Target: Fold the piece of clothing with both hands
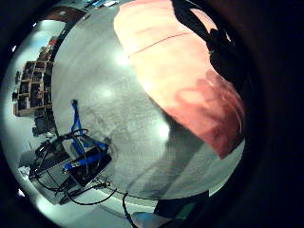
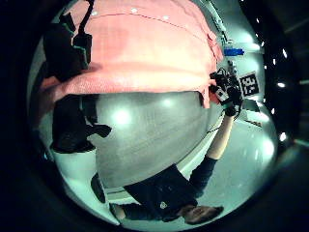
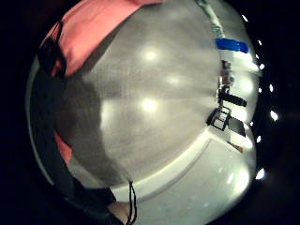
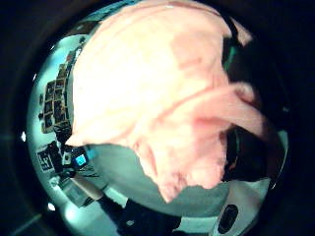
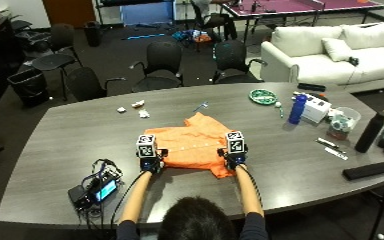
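On the dark grey table [image 5: 59, 130], seen from above, an orange shirt [image 5: 192, 142] lies spread in front of the person, with its near edge at both gloved hands. The left hand [image 5: 149, 162] is at the shirt's near left corner and the right hand [image 5: 233, 159] at its near right corner, where a bit of cloth hangs toward the person; from here I cannot tell how the fingers are set. A blue bottle [image 5: 298, 109] and a black bottle [image 5: 369, 131] stand well off to the right, and a small device with cables [image 5: 95, 189] lies near the table's left front edge. From the left palm's little finger side, the shirt [image 1: 180, 80] is raised off the table [image 1: 104, 118], and dark fingers [image 1: 223, 52] curl over its edge. From the left palm's thumb side, the shirt [image 2: 145, 48] stretches across to the other hand [image 2: 224, 92], with gloved fingers [image 2: 65, 46] closed on the cloth. From the right palm's little finger side, mostly bare table [image 3: 154, 103] shows, with a strip of shirt [image 3: 93, 28] beside dark fingers [image 3: 49, 56]. From the right palm's thumb side, bunched shirt [image 4: 162, 108] fills the view, gathered in the right hand's grip.
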`<control>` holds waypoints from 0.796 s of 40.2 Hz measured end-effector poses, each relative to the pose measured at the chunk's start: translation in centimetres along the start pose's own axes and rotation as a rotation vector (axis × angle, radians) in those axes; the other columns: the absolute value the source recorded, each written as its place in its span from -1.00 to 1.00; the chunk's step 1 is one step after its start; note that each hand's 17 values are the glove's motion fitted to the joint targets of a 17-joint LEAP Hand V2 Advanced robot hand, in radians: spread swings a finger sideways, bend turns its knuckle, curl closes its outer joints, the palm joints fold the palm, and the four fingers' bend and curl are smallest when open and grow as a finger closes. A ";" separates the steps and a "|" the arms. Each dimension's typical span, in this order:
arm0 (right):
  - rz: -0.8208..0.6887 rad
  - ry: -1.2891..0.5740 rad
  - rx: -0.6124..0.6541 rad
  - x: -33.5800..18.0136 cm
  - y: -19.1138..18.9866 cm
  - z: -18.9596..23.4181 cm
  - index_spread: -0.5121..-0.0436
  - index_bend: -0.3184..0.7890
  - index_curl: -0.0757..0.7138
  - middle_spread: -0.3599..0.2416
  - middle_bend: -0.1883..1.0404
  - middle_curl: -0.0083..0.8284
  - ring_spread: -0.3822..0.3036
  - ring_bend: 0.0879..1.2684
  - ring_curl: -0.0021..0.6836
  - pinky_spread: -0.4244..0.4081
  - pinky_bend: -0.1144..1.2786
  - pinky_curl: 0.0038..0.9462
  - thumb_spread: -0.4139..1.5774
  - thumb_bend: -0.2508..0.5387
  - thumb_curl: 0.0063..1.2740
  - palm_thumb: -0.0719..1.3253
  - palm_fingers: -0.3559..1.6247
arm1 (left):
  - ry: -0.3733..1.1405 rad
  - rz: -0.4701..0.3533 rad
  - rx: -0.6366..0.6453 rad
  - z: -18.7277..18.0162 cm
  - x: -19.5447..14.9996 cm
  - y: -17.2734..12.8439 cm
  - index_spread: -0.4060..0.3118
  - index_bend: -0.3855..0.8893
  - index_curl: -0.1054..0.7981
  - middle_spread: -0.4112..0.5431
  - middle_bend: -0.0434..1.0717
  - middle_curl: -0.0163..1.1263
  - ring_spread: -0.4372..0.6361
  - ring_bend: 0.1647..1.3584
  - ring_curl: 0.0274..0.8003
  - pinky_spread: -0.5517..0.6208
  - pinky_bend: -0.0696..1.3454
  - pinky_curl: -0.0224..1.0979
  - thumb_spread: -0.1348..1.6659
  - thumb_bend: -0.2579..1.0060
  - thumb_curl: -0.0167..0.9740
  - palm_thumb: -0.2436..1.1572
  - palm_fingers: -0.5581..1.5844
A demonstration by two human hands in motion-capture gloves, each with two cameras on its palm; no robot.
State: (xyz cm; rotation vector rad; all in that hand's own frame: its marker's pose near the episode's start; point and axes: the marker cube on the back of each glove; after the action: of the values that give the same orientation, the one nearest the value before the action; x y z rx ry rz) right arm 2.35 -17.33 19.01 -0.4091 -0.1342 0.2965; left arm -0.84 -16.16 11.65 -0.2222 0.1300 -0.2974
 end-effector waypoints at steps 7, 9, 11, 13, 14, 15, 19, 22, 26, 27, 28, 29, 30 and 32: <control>-0.025 0.044 -0.044 1.0 2.6 -1.4 -0.13 -0.04 -0.13 -0.50 -0.15 -0.03 -0.61 0.00 0.18 -0.76 0.15 -0.27 0.35 -0.20 -0.23 0.51 0.58 | 0.032 0.060 0.010 -0.1 -0.1 2.7 -0.58 0.12 0.38 -0.56 -0.66 -0.21 -0.46 -0.90 -0.13 -0.28 -0.67 -0.38 0.33 -0.62 0.03 0.56 0.41; -0.033 0.052 -0.051 1.2 3.8 -2.3 -0.09 -0.04 -0.08 -0.53 -0.15 -0.01 -0.63 -0.03 0.19 -0.80 0.11 -0.27 0.30 -0.25 -0.21 0.52 0.60 | 0.028 0.069 -0.005 -0.2 -0.1 3.7 -0.59 0.13 0.39 -0.56 -0.66 -0.22 -0.45 -0.90 -0.13 -0.28 -0.67 -0.38 0.31 -0.62 0.04 0.56 0.41; -0.050 0.058 -0.041 1.4 5.2 -3.3 -0.06 -0.05 -0.04 -0.54 -0.15 0.01 -0.64 -0.05 0.20 -0.83 0.09 -0.27 0.25 -0.31 -0.18 0.51 0.61 | 0.014 0.065 -0.030 -0.5 -0.3 4.9 -0.60 0.14 0.40 -0.56 -0.66 -0.23 -0.44 -0.90 -0.12 -0.27 -0.67 -0.38 0.29 -0.62 0.06 0.56 0.40; -0.057 0.070 -0.020 1.6 7.0 -4.7 -0.03 -0.06 0.00 -0.55 -0.14 0.03 -0.64 -0.07 0.21 -0.84 0.06 -0.28 0.19 -0.36 -0.16 0.52 0.61 | -0.007 0.059 -0.030 -0.9 -0.6 6.0 -0.60 0.16 0.41 -0.54 -0.67 -0.23 -0.43 -0.90 -0.11 -0.26 -0.68 -0.38 0.27 -0.62 0.08 0.56 0.39; -0.056 0.080 -0.005 1.7 8.0 -5.4 -0.02 -0.05 0.02 -0.56 -0.15 0.03 -0.64 -0.08 0.21 -0.85 0.05 -0.28 0.15 -0.38 -0.14 0.52 0.62 | -0.017 0.063 -0.014 -1.2 -0.7 6.4 -0.60 0.17 0.42 -0.54 -0.66 -0.24 -0.42 -0.90 -0.11 -0.25 -0.68 -0.38 0.26 -0.63 0.08 0.56 0.39; -0.052 0.090 0.010 1.8 8.9 -6.2 0.00 -0.03 0.05 -0.57 -0.15 0.04 -0.64 -0.09 0.22 -0.85 0.03 -0.28 0.11 -0.39 -0.12 0.53 0.63 | -0.020 0.077 0.006 -1.5 -0.7 6.9 -0.60 0.17 0.42 -0.54 -0.67 -0.24 -0.42 -0.90 -0.11 -0.25 -0.68 -0.38 0.25 -0.62 0.09 0.56 0.39; -0.084 0.132 0.038 2.3 11.0 -8.4 0.05 0.00 0.13 -0.55 -0.13 0.08 -0.63 -0.12 0.24 -0.85 -0.01 -0.28 -0.01 -0.41 -0.06 0.56 0.67 | 0.066 0.296 0.117 -3.2 0.2 8.1 -0.60 0.19 0.43 -0.53 -0.67 -0.26 -0.43 -0.86 -0.09 -0.24 -0.69 -0.39 0.19 -0.62 0.14 0.58 0.39; -0.106 0.159 0.073 3.1 10.9 -9.8 0.07 0.02 0.18 -0.53 -0.11 0.11 -0.62 -0.15 0.25 -0.84 -0.03 -0.27 -0.08 -0.42 -0.03 0.57 0.68 | 0.149 0.481 0.210 -4.3 0.9 8.1 -0.59 0.20 0.45 -0.51 -0.65 -0.27 -0.44 -0.84 -0.08 -0.23 -0.69 -0.40 0.11 -0.62 0.20 0.61 0.40; -0.100 0.157 0.138 3.3 12.4 -12.7 0.11 0.09 0.25 -0.50 -0.08 0.14 -0.62 -0.17 0.27 -0.84 -0.07 -0.25 -0.16 -0.43 0.01 0.56 0.69 | 0.167 0.437 0.145 -5.8 0.2 10.1 -0.58 0.23 0.48 -0.51 -0.64 -0.26 -0.44 -0.84 -0.07 -0.23 -0.69 -0.40 0.03 -0.62 0.27 0.64 0.40; -0.100 0.154 0.149 3.3 12.9 -13.4 0.11 0.09 0.26 -0.49 -0.08 0.15 -0.63 -0.17 0.28 -0.84 -0.08 -0.25 -0.18 -0.43 0.02 0.56 0.69 | 0.170 0.428 0.150 -6.3 0.1 10.3 -0.59 0.25 0.49 -0.51 -0.64 -0.26 -0.44 -0.84 -0.07 -0.23 -0.69 -0.40 0.02 -0.62 0.28 0.64 0.40; -0.100 0.153 0.159 3.2 13.2 -14.0 0.12 0.09 0.28 -0.48 -0.07 0.16 -0.63 -0.17 0.28 -0.85 -0.08 -0.25 -0.19 -0.43 0.03 0.56 0.69 | 0.173 0.422 0.162 -6.8 0.1 10.4 -0.59 0.25 0.49 -0.50 -0.64 -0.26 -0.43 -0.85 -0.07 -0.22 -0.69 -0.40 0.00 -0.62 0.29 0.64 0.40; -0.099 0.152 0.169 3.1 13.4 -14.4 0.12 0.10 0.29 -0.48 -0.07 0.16 -0.63 -0.17 0.29 -0.84 -0.09 -0.24 -0.20 -0.43 0.04 0.56 0.69 | 0.175 0.416 0.175 -7.1 0.0 10.3 -0.59 0.25 0.50 -0.50 -0.63 -0.26 -0.43 -0.85 -0.07 -0.22 -0.69 -0.40 -0.01 -0.62 0.31 0.64 0.40; -0.097 0.153 0.180 3.0 13.3 -14.8 0.13 0.10 0.30 -0.48 -0.07 0.17 -0.63 -0.18 0.29 -0.84 -0.08 -0.23 -0.22 -0.43 0.05 0.57 0.69 | 0.176 0.410 0.186 -7.4 0.0 10.0 -0.59 0.25 0.50 -0.50 -0.63 -0.26 -0.43 -0.85 -0.07 -0.22 -0.69 -0.40 -0.02 -0.62 0.32 0.64 0.40; -0.086 0.156 0.205 2.8 12.7 -15.3 0.13 0.10 0.33 -0.47 -0.06 0.18 -0.62 -0.17 0.31 -0.84 -0.09 -0.22 -0.24 -0.43 0.06 0.57 0.69 | 0.182 0.405 0.199 -7.7 0.1 8.9 -0.59 0.26 0.52 -0.50 -0.62 -0.25 -0.42 -0.86 -0.07 -0.22 -0.69 -0.40 -0.04 -0.62 0.34 0.64 0.40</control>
State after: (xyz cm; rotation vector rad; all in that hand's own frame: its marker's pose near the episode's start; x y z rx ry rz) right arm 4.63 -11.03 0.04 -0.2217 0.0318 0.1902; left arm 0.44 -9.44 2.10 0.0314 0.3186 0.0744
